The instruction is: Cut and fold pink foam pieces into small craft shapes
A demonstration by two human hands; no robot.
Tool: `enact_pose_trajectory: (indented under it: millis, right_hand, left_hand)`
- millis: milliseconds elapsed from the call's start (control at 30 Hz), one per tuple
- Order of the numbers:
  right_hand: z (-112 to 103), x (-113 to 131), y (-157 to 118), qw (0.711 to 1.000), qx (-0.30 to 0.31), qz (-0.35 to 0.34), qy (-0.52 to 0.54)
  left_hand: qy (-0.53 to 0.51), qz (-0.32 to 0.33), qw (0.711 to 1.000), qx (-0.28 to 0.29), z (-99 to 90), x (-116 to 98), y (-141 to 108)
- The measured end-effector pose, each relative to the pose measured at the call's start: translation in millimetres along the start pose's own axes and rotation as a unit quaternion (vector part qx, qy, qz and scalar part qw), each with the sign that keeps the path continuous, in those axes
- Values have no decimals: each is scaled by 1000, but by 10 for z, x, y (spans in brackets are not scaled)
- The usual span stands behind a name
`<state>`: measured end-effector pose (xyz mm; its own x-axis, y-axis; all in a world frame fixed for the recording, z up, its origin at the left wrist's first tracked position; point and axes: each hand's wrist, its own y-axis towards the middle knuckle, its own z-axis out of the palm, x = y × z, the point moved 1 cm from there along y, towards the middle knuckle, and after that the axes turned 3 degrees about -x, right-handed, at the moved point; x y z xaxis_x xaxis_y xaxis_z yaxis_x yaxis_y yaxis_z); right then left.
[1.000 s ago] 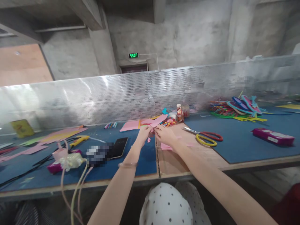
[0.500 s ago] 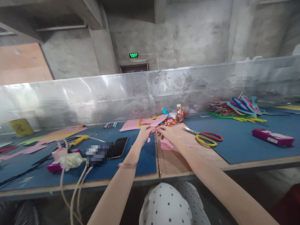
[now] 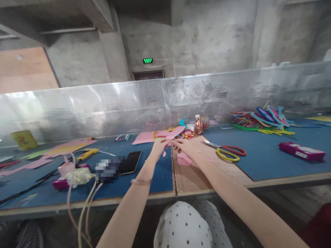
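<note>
Pink paper scrap (image 3: 169,143) partly hidden between left hand (image 3: 160,146) and right hand (image 3: 184,147), shape too small to tell. Dark object (image 3: 110,168), eight o'clock, pixelated. Dark-red shape (image 3: 320,225), four o'clock, cut off.

You have a phone (image 3: 132,162) left of your grip, a purple box (image 3: 301,151) well right of it, an exit sign (image 3: 148,61) beyond.

Scissors (image 3: 222,148) obstruct outside the right grip (image 3: 183,145); nearer brown board (image 3: 190,181) lies free.
</note>
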<state>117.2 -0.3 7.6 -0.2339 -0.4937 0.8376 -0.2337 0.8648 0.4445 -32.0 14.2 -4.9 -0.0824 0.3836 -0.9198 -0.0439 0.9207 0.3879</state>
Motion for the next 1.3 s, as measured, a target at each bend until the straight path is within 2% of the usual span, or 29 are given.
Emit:
enact_pose_trajectory:
  millis: [267,433,1000,1300]
  right_hand:
    - [3,-32,34,1000,7,-10,-8]
    - [-2,-51,60,1000,-9,-14,-17]
    - [9,-83,69,1000,6,-14,-6]
    - [7,5,12,999,32,-1,0]
  left_hand:
    - [3,-3,1000,5,7,-5,-6]
    - [2,-23,1000,-4,8,-17,-13]
    - [28,3,1000,9,7,-34,-32]
    - [33,-38,999,15,4,-89,-70]
